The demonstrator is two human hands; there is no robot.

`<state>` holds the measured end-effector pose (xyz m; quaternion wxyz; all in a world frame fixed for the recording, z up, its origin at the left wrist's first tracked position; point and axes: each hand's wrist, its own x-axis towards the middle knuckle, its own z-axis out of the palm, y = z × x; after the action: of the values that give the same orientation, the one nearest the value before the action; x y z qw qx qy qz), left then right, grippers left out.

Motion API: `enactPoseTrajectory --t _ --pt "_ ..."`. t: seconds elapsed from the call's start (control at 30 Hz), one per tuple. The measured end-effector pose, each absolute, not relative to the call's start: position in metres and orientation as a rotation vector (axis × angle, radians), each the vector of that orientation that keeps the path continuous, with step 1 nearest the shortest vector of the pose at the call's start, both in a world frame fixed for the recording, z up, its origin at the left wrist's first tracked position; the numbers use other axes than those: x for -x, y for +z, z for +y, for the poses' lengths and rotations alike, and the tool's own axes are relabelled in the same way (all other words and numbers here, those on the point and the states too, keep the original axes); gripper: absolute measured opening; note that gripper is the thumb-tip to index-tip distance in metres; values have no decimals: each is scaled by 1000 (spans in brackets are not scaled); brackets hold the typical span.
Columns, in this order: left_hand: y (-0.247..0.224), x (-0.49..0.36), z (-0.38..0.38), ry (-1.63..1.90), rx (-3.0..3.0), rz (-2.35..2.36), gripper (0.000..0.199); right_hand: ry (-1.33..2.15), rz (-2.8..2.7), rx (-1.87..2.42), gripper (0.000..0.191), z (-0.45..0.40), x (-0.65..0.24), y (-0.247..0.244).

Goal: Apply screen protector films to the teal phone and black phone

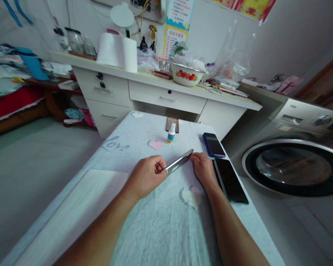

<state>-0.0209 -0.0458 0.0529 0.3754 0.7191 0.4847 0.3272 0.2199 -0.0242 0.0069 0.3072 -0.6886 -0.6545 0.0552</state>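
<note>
A thin phone [180,162] is held tilted, edge-on, above the cloth-covered table. My left hand [150,173] is closed on its near left end, fingers curled. At the far right end, my right hand [202,165] has its fingers pressed on the phone. Beyond them stands a small white spray bottle [171,134] with a blue and yellow label, and behind it lies a phone case [173,124]. Right of my right hand lie a dark phone [214,145] and a larger black tablet [231,181] with a slim bar along its left edge.
The table [111,147] has a pale patterned cloth, with a whitish flat panel [80,207] at left. A white desk [152,88] behind bears a paper roll [118,51] and a flowered bowl [187,75]. A washing machine [291,147] stands at right.
</note>
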Motion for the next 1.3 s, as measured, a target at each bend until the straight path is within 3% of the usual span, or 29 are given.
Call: enactPoseTrajectory --t 0.37,1.3 --pt "53 21 -47 818 -1841 1255 7 119 -1474 1514 23 -27 -216 13" --pt "50 19 -44 843 -1843 1253 5 -26 -1685 1390 19 -42 -188 31"
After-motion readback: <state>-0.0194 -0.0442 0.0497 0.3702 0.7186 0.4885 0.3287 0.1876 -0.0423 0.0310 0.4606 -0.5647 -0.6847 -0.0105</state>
